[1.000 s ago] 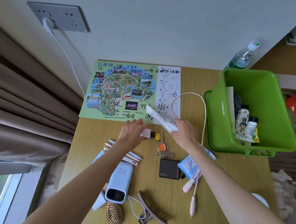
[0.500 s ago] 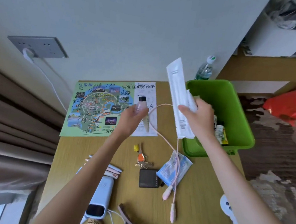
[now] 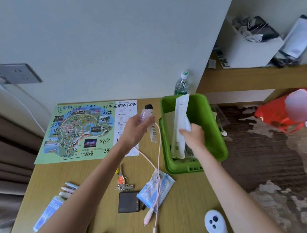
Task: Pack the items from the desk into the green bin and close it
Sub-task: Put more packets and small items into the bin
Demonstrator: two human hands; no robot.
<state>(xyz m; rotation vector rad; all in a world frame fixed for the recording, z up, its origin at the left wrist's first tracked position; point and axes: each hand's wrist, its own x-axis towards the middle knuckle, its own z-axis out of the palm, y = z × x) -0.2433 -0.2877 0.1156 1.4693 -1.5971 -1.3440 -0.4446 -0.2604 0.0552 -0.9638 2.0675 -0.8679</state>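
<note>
A map [image 3: 80,128] lies flat at the desk's [image 3: 187,204] back left, with pens [image 3: 70,187] nearer on the left edge. The left hand [image 3: 136,128] is raised over the map's right end, its fingers curled round a small pink bottle [image 3: 146,113] with a black cap. A white tube [image 3: 153,134] shows just beside that hand; I cannot tell whether the hand holds it. Keys [image 3: 123,185], a black case [image 3: 129,202] and a blue tissue pack [image 3: 163,185] lie mid-desk, and a pink cable [image 3: 148,214] trails across the pack.

The bin [image 3: 216,137] sits at the desk's back right corner, just in front of a water bottle [image 3: 181,85]. It is bright green plastic with a rounded rim and a slotted near wall, and its top stands open. The right hand [image 3: 193,137] reaches over it, fingers and thumb pinching a long white packet [image 3: 180,119] that stands nearly upright, its lower end down inside. Paper and other small things lie at the bottom, too hidden to name.

Further right, a white box [image 3: 249,50] on a shelf holds tangled cords, and a red bag [image 3: 274,116] sits below.
</note>
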